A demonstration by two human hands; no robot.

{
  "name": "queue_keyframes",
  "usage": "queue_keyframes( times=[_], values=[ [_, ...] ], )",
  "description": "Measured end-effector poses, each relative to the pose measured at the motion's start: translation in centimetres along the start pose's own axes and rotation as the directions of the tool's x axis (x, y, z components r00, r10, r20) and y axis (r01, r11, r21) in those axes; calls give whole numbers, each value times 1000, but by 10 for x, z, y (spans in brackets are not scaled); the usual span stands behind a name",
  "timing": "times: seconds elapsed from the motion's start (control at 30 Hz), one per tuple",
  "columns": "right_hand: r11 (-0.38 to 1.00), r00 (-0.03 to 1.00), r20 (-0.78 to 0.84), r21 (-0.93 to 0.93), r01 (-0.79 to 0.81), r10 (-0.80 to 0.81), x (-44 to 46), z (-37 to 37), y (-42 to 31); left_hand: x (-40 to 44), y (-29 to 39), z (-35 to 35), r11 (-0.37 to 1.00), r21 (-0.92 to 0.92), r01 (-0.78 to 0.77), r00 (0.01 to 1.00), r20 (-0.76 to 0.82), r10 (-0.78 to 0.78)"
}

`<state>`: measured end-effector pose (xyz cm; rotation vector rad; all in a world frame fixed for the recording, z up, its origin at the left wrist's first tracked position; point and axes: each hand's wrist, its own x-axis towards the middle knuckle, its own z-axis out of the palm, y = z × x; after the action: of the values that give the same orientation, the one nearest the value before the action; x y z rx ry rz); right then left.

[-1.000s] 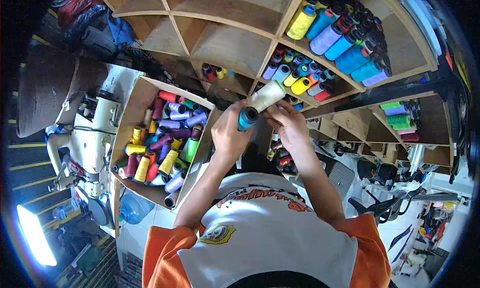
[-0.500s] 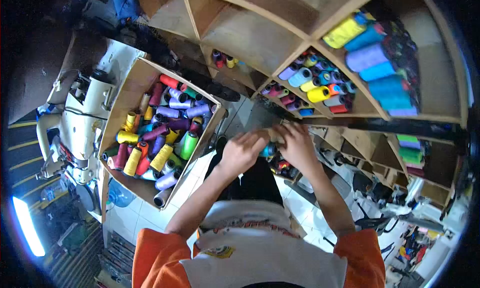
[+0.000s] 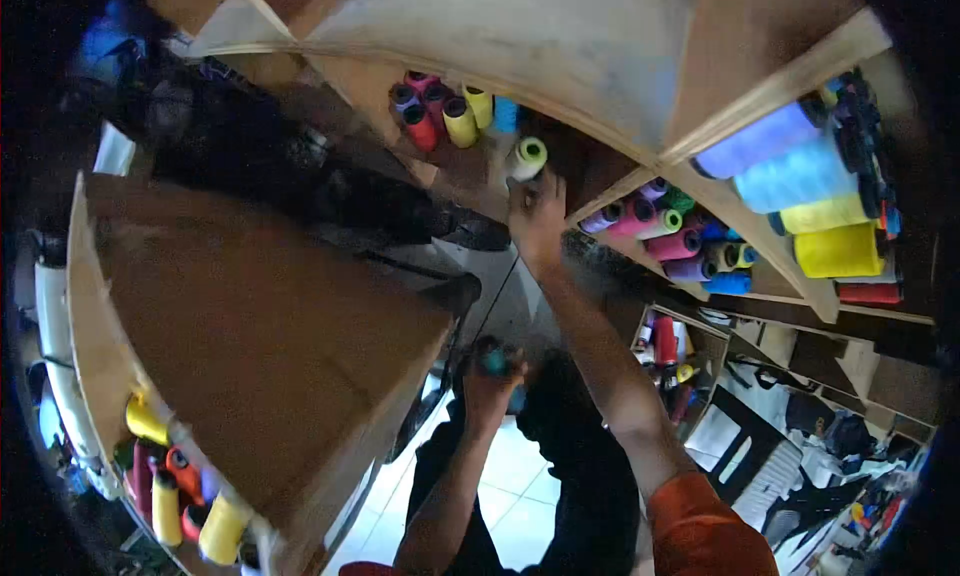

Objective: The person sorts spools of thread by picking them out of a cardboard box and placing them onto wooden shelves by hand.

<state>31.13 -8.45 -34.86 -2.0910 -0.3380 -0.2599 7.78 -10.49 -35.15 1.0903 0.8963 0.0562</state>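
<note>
My right hand [image 3: 538,216] reaches into a low shelf compartment, its fingers closed around the lower end of a pale thread spool [image 3: 527,160] with a yellow-green rim. Beside that spool stand several others, among them a red spool [image 3: 419,128], a yellow spool [image 3: 459,123] and a blue spool [image 3: 506,114]. Lower down, in front of my legs, my left hand [image 3: 488,394] is wrapped around a teal thread spool [image 3: 494,359]. Motion blur softens both hands.
A large cardboard box [image 3: 250,316] is at the left, with several thread spools visible at its lower edge. Wooden shelving [image 3: 655,161] curves across the top and right, holding many coloured spools. A white machine [image 3: 57,326] stands at the far left.
My hands were together before my body; now they are apart. The right has moved up into the shelf with the pale spool, the left lower with the teal one. The view has shifted nearer the shelf.
</note>
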Motion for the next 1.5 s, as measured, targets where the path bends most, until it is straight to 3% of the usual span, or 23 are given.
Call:
queue_keyframes(
  times=[0.03, 0.07, 0.13, 0.23, 0.37, 0.47, 0.57, 0.63, 0.7, 0.73, 0.77, 0.83, 0.87, 0.9, 0.93, 1.0, 1.03, 1.13, 1.2, 1.27, 1.33, 1.4, 1.5],
  values=[
    [997, 1000, -5, 76, -28, 29, 14, 22, 19, 10, -15, -5, 992, 25, 125, 992, -4, -125],
    [998, 999, 17, 39, -39, 38, 25, 34, 29, 16, -25, -9, 965, 50, 257, 966, -23, -256],
    [998, 997, 61, -23, -55, 56, 41, 56, 42, 24, -23, -3, 982, -2, 191, 981, -26, -191],
    [987, 985, -65, -25, 156, -158, 49, 79, 48, 33, -31, -5, 978, -55, 199, 980, 13, -199],
    [996, 996, 5, -19, -85, 85, 46, 85, 28, 30, -26, -1, 988, -24, 155, 988, 28, -154],
    [988, 991, 61, 83, -127, 122, 43, 92, 37, 29, -22, -12, 992, -18, 123, 992, 21, -123],
    [994, 991, 129, -107, -25, 39, 36, 69, 35, 23, -19, -23, 997, 64, 37, 997, 63, -41],
    [994, 947, 302, -51, -100, 111, 22, 28, 22, 2, -4, -22, 997, -37, 65, 996, 67, -62],
    [895, 752, 619, 172, -411, 226, -12, -37, 0, -27, 13, -17, 977, -205, 51, 992, 120, -27],
    [780, 605, 759, 221, -586, 240, -35, -76, -14, -48, 36, -8, 968, -225, 113, 990, 106, -91],
    [622, 429, 877, 214, -753, 217, -57, -116, -30, -66, 57, -1, 911, -385, 144, 973, 225, -59],
    [357, 175, 977, 121, -926, 121, -95, -198, -68, -113, 118, 11, 906, -390, 163, 945, 327, -29],
    [211, 75, 997, 67, -975, 34, -112, -234, -97, -136, 147, 19, 882, -435, 182, 957, 283, -58],
    [98, 114, 984, 102, -990, 134, -126, -266, -131, -154, 175, 21, 838, -446, 315, 923, 349, -161],
    [159, 149, 979, 127, -979, 136, -110, -304, -184, -173, 212, 27, 852, -440, 283, 911, 401, -96],
    [550, 268, 958, 172, -817, 99, -100, -349, -216, -211, 274, 36, 789, -540, 294, 876, 483, 5],
    [458, 374, 919, 279, -844, 129, -89, -367, -251, -224, 299, 40, 784, -546, 295, 847, 529, 50],
    [593, 491, 845, 289, -752, 212, -63, -410, -295, -275, 355, 42, 804, -508, 309, 794, 604, 76],
    [636, 654, 704, 376, -674, 277, -45, -424, -316, -295, 383, 47, 827, -516, 223, 793, 589, 154],
    [557, 644, 722, 437, -707, 251, -21, -437, -335, -314, 407, 51, 869, -470, 155, 787, 591, 179],
    [612, 694, 677, 447, -653, 245, -7, -444, -355, -332, 425, 52, 863, -470, 188, 761, 625, 174],
    [630, 642, 742, 409, -660, 192, 6, -450, -359, -346, 436, 50, 845, -482, 234, 661, 716, 226],
    [650, 482, 869, 302, -697, 114, 18, -454, -376, -369, 456, 58, 816, -504, 281, 516, 797, 314]
  ],
)
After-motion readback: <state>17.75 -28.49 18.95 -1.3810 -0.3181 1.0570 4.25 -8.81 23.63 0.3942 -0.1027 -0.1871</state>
